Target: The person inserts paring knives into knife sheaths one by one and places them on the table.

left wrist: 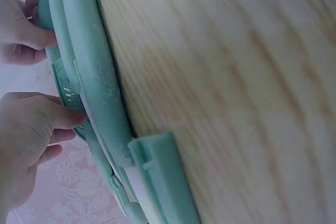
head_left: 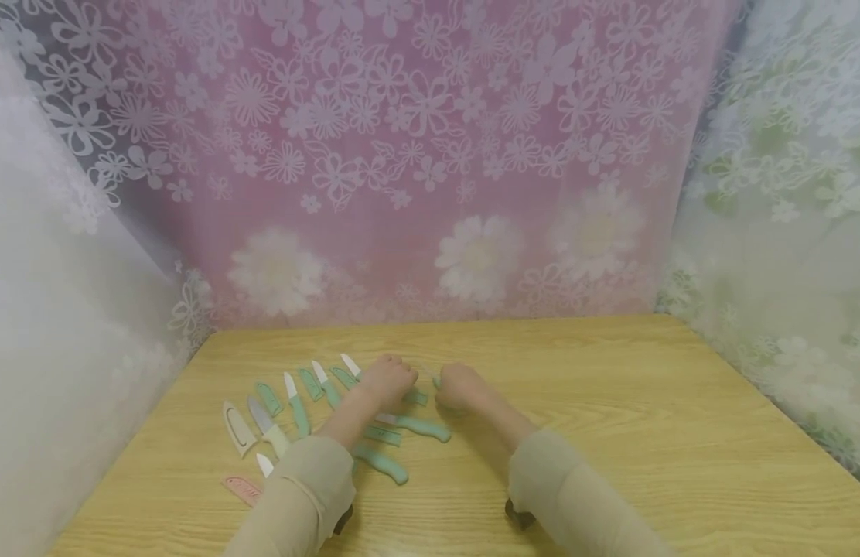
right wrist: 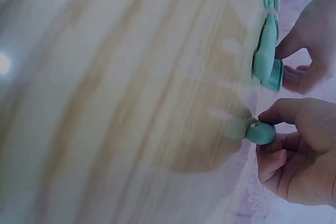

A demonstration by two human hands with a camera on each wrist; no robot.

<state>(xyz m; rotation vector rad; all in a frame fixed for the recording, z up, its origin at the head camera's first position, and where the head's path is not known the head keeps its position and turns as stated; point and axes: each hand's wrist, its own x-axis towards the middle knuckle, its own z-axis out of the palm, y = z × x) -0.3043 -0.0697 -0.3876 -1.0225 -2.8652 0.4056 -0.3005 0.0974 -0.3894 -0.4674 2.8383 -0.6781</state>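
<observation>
My left hand (head_left: 388, 381) is over the knives left of centre. In the left wrist view its thumb and fingers pinch a green blade sheath (left wrist: 67, 88) with raised lettering. Just to the right, my right hand (head_left: 462, 388) grips the green handle (right wrist: 261, 133) of a paring knife, its rounded end showing between thumb and fingers. A pale blade tip points up and left from that hand in the head view. In front of both hands lies another green-handled knife (head_left: 423, 428), with a green sheath (head_left: 383, 435) beside it.
Several green-handled paring knives (head_left: 299, 414) and green sheaths (head_left: 268, 398) lie fanned out on the wooden table (head_left: 611, 433). Further left are a cream-handled knife (head_left: 277, 441), a cream sheath (head_left: 238, 428) and a pink sheath (head_left: 242, 490). Flowered curtains (head_left: 430, 155) enclose the table.
</observation>
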